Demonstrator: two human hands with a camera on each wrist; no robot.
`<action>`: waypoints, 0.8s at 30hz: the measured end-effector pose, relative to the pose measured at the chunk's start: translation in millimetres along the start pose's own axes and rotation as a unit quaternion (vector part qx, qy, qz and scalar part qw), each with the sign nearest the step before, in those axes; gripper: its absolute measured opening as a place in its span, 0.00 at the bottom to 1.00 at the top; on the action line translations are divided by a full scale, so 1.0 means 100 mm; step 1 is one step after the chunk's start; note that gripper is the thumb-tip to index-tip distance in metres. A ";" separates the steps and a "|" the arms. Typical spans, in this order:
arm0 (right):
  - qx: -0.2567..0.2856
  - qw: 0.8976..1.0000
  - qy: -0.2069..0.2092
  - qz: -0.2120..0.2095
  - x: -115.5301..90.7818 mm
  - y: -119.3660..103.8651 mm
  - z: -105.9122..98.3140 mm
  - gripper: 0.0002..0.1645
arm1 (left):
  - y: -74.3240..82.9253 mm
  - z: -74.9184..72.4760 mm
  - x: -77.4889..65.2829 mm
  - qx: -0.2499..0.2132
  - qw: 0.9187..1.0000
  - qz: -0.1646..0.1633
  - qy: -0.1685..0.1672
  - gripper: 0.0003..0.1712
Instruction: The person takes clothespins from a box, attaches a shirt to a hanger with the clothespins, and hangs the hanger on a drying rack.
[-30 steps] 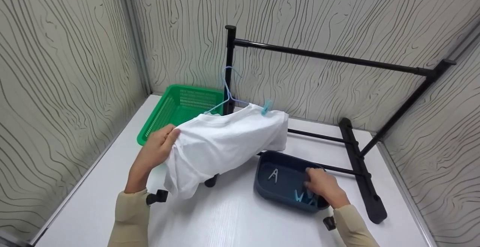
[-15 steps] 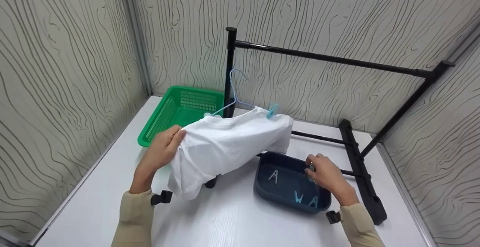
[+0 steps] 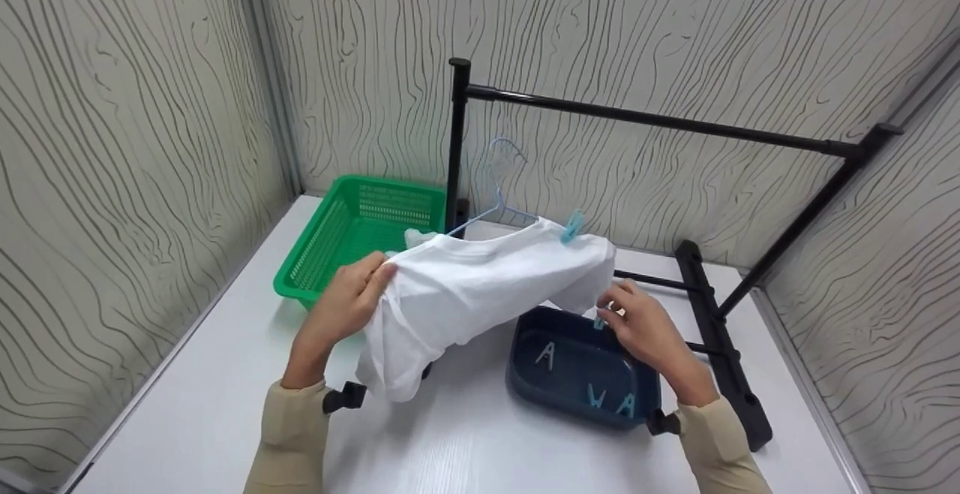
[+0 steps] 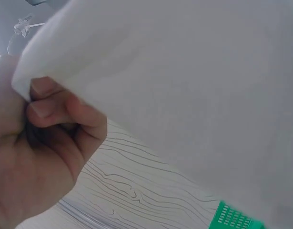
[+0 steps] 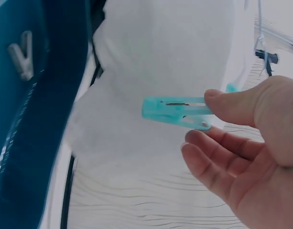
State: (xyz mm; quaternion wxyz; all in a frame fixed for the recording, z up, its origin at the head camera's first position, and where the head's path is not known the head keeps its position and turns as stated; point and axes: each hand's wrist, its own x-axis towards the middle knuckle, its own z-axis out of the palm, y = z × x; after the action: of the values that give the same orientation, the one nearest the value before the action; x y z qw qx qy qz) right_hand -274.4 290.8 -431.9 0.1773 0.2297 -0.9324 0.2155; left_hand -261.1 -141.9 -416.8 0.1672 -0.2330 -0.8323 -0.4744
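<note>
My left hand (image 3: 349, 300) pinches the shoulder of a white T-shirt (image 3: 480, 284), which hangs on a light blue hanger (image 3: 480, 216). In the left wrist view the cloth (image 4: 184, 86) drapes over curled fingers. A blue clothespin (image 3: 573, 226) is clipped on the shirt's right shoulder, as the head view has it. Above the navy bin's (image 3: 525, 395) far right corner, my right hand (image 3: 646, 325) pinches another clothespin (image 5: 172, 109) between thumb and fingers. Its closed tip points away from the hand in the right wrist view. Several clothespins (image 3: 627, 405) lie inside the bin.
Behind the shirt stands a black rack with a top bar (image 3: 660, 122) and a right foot (image 3: 724, 351). A green basket (image 3: 300, 265) sits at the back left. Patterned panels (image 3: 150, 141) enclose the white table (image 3: 450, 449).
My right hand has come up out of the bin with a clothespin and moved left toward the shirt. The left hand, shirt and hanger have shifted to the right.
</note>
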 end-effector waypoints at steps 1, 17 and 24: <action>0.005 1.000 0.005 -0.004 0.02 -0.02 -0.02 0.07 | 0.01 0.01 0.00 -0.001 1.000 -0.001 -0.003 0.10; 0.063 0.992 0.076 -0.073 0.16 -0.18 -0.18 0.08 | 0.08 0.16 0.06 0.012 1.000 0.016 -0.020 0.10; 0.090 0.985 0.100 -0.106 0.25 -0.29 -0.24 0.08 | 0.11 0.25 0.05 0.016 1.000 0.007 -0.026 0.11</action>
State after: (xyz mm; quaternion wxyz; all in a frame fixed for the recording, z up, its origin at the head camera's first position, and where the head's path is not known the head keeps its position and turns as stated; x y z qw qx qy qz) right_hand -274.9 270.5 -391.8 0.2706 0.3195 -0.8571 0.3001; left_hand -260.6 -114.4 -418.4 0.1529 -0.2485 -0.8423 -0.4532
